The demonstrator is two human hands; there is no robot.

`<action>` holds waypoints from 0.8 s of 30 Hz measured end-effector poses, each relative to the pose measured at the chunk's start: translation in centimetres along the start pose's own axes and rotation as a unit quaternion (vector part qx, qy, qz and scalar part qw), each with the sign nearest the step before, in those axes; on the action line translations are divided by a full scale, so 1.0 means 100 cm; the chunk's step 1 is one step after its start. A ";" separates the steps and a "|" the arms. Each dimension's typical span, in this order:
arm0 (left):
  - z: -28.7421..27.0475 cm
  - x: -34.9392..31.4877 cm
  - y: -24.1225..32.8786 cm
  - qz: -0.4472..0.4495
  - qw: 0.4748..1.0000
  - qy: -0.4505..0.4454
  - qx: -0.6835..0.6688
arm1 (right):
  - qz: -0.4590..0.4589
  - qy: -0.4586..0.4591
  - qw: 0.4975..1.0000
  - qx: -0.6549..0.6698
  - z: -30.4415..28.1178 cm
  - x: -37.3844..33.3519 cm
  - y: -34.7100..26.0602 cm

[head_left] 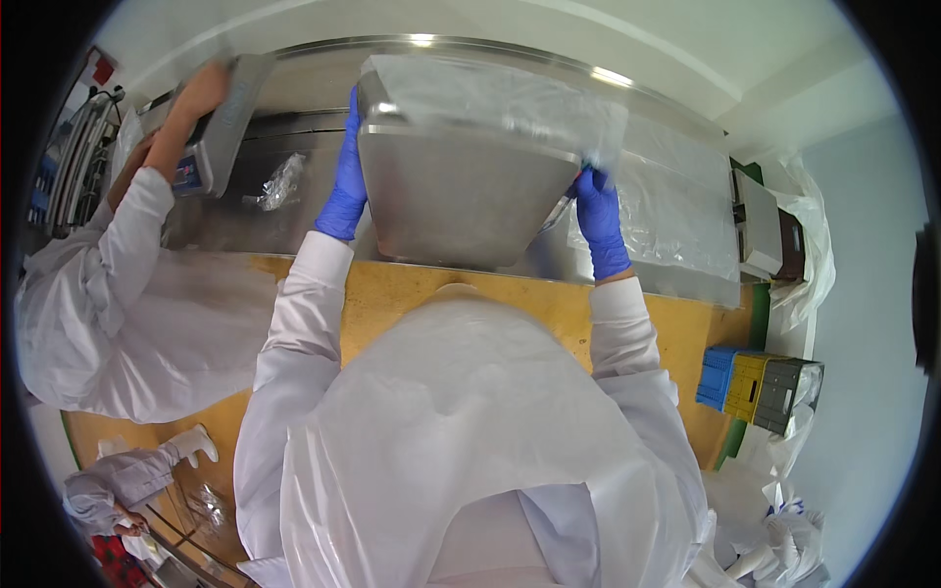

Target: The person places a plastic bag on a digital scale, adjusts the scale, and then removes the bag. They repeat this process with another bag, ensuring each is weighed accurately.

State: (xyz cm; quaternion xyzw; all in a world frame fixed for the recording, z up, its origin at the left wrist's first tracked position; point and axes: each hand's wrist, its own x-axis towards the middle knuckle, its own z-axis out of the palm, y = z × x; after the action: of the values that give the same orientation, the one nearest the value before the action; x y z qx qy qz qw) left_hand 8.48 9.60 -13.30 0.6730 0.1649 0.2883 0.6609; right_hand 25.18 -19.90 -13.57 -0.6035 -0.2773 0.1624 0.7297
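Observation:
A large stainless steel tray stands tilted over the steel work table, its broad smooth face toward me. Clear plastic film drapes across its far upper edge and hangs past the right corner. My left hand, in a blue glove, is closed against the tray's left side, fingers reaching up along it. At the right corner, my blue-gloved right hand is closed on the edge beside the film. Its fingertips are partly hidden, and a small dark-green bit shows there. What lies behind the tray is hidden.
A crumpled clear plastic bag lies left on the table. Flat plastic sheets cover its right part. Far left, a co-worker's hand reaches over a scale. Blue, yellow and grey crates stand on the floor at right.

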 end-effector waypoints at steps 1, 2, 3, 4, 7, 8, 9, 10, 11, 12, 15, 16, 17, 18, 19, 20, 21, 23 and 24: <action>-0.001 0.002 -0.004 0.073 0.992 -0.004 0.098 | -0.021 0.004 0.999 -0.031 -0.003 0.001 0.005; 0.000 0.003 -0.006 0.064 0.988 0.002 0.138 | -0.040 0.010 0.997 -0.061 -0.006 0.002 0.009; 0.002 0.004 -0.006 0.035 0.994 0.003 0.100 | -0.064 0.009 0.996 -0.055 -0.009 0.003 0.013; 0.004 0.004 -0.004 0.063 0.996 -0.004 0.064 | -0.012 0.030 0.999 -0.012 -0.011 0.002 0.014; 0.016 0.005 0.008 0.002 1.000 -0.009 -0.012 | 0.070 0.043 0.993 0.087 -0.016 0.000 0.018; 0.018 0.003 0.013 -0.020 0.999 -0.012 -0.032 | 0.093 0.047 0.991 0.089 -0.017 -0.004 0.018; 0.021 0.001 0.018 -0.041 0.998 -0.014 -0.048 | 0.101 0.050 0.991 0.069 -0.018 -0.007 0.018; 0.022 -0.003 0.023 -0.061 0.996 -0.016 -0.064 | 0.109 0.053 0.991 0.049 -0.019 -0.012 0.018; 0.021 -0.011 0.027 -0.076 0.994 -0.013 -0.083 | 0.098 0.052 0.994 0.005 -0.020 -0.015 0.018; 0.020 -0.021 0.029 -0.090 0.991 -0.002 -0.102 | 0.118 0.059 0.990 -0.047 -0.019 -0.019 0.017; 0.015 -0.072 0.027 0.035 0.990 0.136 -0.007 | 0.091 0.061 0.994 -0.010 -0.018 -0.025 0.013; 0.013 -0.088 0.023 0.048 0.978 0.198 0.034 | 0.100 0.059 0.993 -0.011 -0.017 -0.026 0.010; 0.018 -0.108 0.018 0.050 0.988 0.129 0.068 | 0.085 0.060 0.995 -0.012 -0.015 -0.027 0.009; 0.021 -0.118 0.009 0.062 0.985 0.089 0.132 | 0.070 0.063 0.995 -0.010 -0.012 -0.029 0.006; 0.025 -0.128 0.002 0.079 0.977 0.051 0.194 | 0.055 0.067 0.996 -0.008 -0.009 -0.032 0.005; 0.029 -0.132 -0.006 0.141 0.945 0.023 0.295 | 0.041 0.072 0.997 -0.003 -0.007 -0.035 0.003; 0.032 -0.129 -0.012 0.194 0.918 0.002 0.345 | -0.004 0.063 0.998 0.007 -0.003 -0.039 0.002; 0.038 -0.111 -0.021 0.159 0.939 -0.027 0.303 | 0.007 0.094 0.995 0.008 0.005 -0.049 0.001; 0.039 -0.098 -0.021 0.132 0.959 -0.043 0.247 | -0.020 0.092 0.995 0.035 0.010 -0.054 0.002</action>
State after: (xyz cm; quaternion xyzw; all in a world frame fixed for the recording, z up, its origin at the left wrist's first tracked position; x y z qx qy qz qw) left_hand 3.58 0.71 -16.90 0.8430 0.1119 0.2939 0.4365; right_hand 20.35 -22.17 -14.83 -0.5843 -0.2150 0.1016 0.7759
